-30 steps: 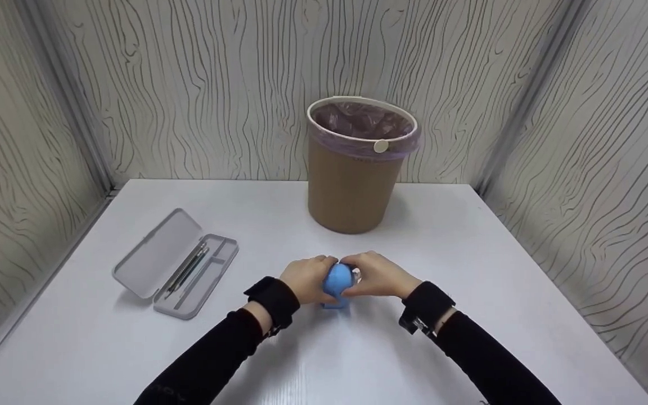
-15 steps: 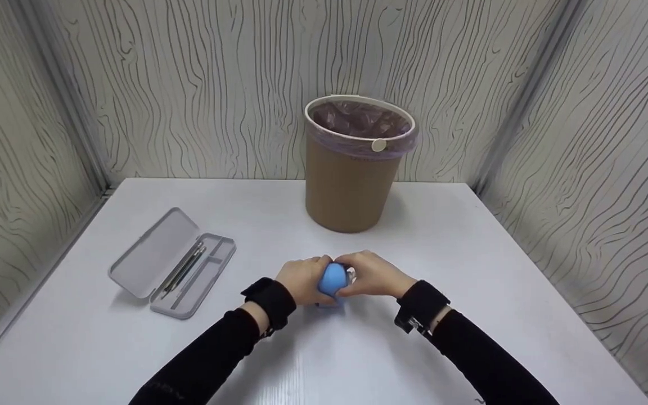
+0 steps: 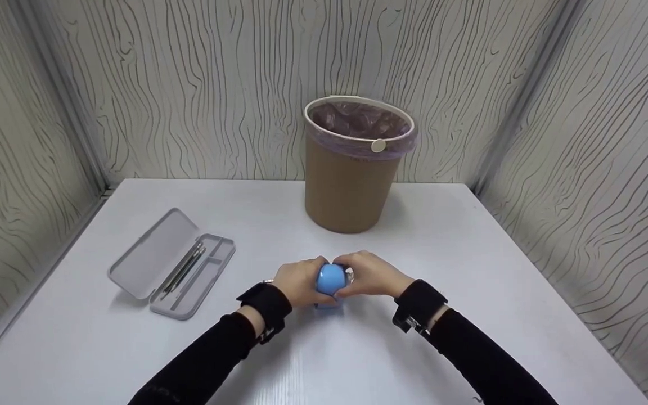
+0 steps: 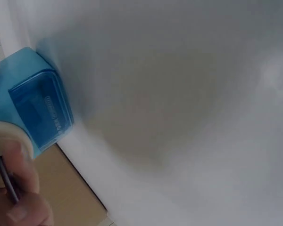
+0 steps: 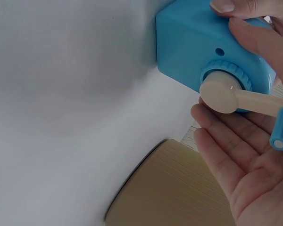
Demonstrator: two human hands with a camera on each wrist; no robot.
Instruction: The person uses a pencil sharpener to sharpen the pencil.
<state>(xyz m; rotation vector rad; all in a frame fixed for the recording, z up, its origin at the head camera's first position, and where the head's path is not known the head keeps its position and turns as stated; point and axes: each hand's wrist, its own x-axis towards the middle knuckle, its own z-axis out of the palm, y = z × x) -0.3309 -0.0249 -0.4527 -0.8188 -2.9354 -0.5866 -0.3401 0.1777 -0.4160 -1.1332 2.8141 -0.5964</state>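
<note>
Slightly farther left in the head frame than one second ago, the left hand (image 3: pixel 301 281), the right hand (image 3: pixel 374 274) and the blue pencil sharpener (image 3: pixel 331 278) are together just below the middle; bin and case shift a little the same way, so part of this is the view itself.

Fingers of the left hand curl round the sharpener's left side, and at the left wrist view's lower left they pinch a dark pencil (image 4: pixel 8 181) at the cream front (image 4: pixel 9 136). Above that shows a clear blue drawer (image 4: pixel 42 110). Thumb and fingers of the right hand grip the sharpener's other side; its cream crank (image 5: pixel 254 101) points right, toward the palm, ending in a blue knob (image 5: pixel 281 129). Whether the base rests flat on the white table (image 3: pixel 515 304) is hard to tell behind the hands.

At left of the head frame, a grey case (image 3: pixel 200 284) lies open with pencils (image 3: pixel 184 270) inside. Above the hands, a brown bin (image 3: pixel 352 191) stands upright, lined with a purple bag (image 3: pixel 358 151).
</note>
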